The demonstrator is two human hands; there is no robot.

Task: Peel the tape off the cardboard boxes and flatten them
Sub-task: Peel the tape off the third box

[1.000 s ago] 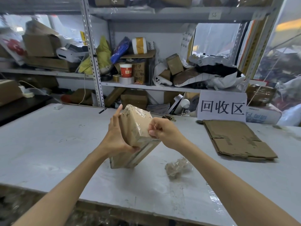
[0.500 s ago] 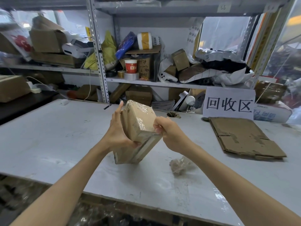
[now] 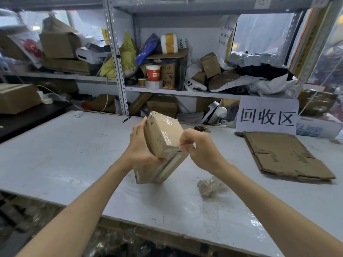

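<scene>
A small brown cardboard box point(image 3: 163, 138) wrapped in clear tape stands tilted on one corner on the white table point(image 3: 65, 154). My left hand point(image 3: 141, 147) grips its left side, thumb under the near edge and fingers behind it. My right hand point(image 3: 196, 147) pinches the clear tape at the box's right edge, fingers curled. A crumpled wad of peeled tape point(image 3: 210, 185) lies on the table to the right of the box. A flattened cardboard box point(image 3: 284, 156) lies at the right, below a paper sign point(image 3: 267, 115).
Metal shelves point(image 3: 118, 71) behind the table are crowded with boxes, tape rolls, a red cup and bags. A white box point(image 3: 319, 127) sits at the far right. A brown box point(image 3: 16, 98) rests on a dark surface at left. Plastic wrap lies below the table's front edge.
The view has shifted slightly. My right hand has moved down to the box's right edge and now pinches the tape there. The left hand keeps its grip.
</scene>
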